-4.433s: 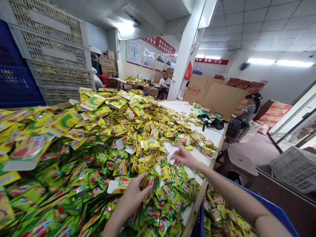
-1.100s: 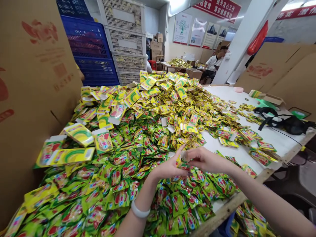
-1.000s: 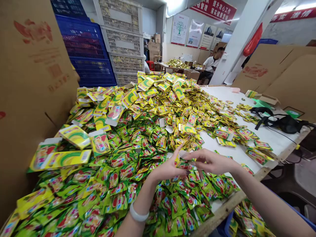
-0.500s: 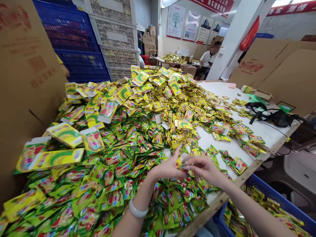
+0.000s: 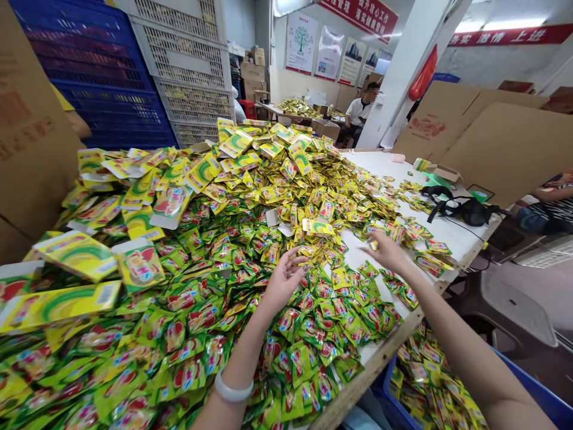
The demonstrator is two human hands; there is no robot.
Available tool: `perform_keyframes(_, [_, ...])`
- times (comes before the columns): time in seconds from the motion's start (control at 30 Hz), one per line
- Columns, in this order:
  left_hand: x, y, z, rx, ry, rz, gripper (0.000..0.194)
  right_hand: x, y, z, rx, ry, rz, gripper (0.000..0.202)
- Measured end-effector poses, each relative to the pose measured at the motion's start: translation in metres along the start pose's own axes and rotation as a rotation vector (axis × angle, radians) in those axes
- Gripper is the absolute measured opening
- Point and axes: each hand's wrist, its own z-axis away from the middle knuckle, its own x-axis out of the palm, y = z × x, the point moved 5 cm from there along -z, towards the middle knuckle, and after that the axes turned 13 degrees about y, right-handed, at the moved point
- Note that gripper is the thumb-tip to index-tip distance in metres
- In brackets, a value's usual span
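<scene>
My left hand [image 5: 286,279], above a white bangle on the wrist, hovers over the heap with its fingers spread and slightly curled, nearest to yellow packets [image 5: 308,252]. Nothing shows in it. To its right, my right hand [image 5: 385,249] is held over the bare white patch of table, fingers apart and holding nothing visible. Green packets [image 5: 192,298] with red fruit pictures spread across the front. Small yellow packets [image 5: 286,191] are piled behind them. Flat yellow and green boxes [image 5: 76,254] lie on the left side of the heap.
The table's wooden edge [image 5: 371,373] runs diagonally at the right, above a blue crate [image 5: 514,376] of packets. Black straps [image 5: 461,209] lie at the far right of the table. Cardboard [image 5: 31,149] stands at left. A person [image 5: 358,113] sits in the background.
My hands have moved apart, the left one leftward and the right one rightward and up. Their fingers have opened, and the small item between them is gone from them. The view has turned right.
</scene>
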Motion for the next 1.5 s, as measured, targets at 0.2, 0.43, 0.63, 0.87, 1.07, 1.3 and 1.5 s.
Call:
perform_keyframes(0.2, [-0.01, -0.005, -0.003, 0.059, 0.108, -0.205, 0.039, 0.068, -0.054, 0.02, -0.095, -0.206, -0.145, 0.019])
perform_keyframes(0.43, [0.011, -0.014, 0.013, 0.001, -0.229, -0.267, 0.048, 0.059, -0.133, 0.08, -0.202, -0.219, -0.559, 0.016])
perform_keyframes(0.63, [0.004, -0.009, 0.007, 0.016, -0.119, -0.234, 0.029, 0.081, -0.139, 0.074, -0.095, -0.086, -0.6, 0.019])
perform_keyframes(0.87, [-0.023, 0.002, -0.005, -0.063, 0.139, 0.114, 0.045, 0.106, -0.106, 0.014, -0.119, -0.062, -0.502, 0.041])
perform_keyframes(1.07, [-0.029, -0.001, -0.009, -0.03, 0.223, 0.127, 0.044, 0.089, -0.106, 0.015, -0.028, 0.017, -0.583, 0.05])
perform_keyframes(1.3, [-0.012, -0.001, -0.001, -0.099, 0.142, 0.213, 0.044, 0.076, -0.166, 0.044, -0.183, -0.127, -0.505, 0.039])
perform_keyframes(1.5, [-0.007, -0.002, 0.0, -0.142, 0.144, 0.321, 0.057, 0.083, -0.169, 0.047, -0.169, 0.009, -0.415, 0.03])
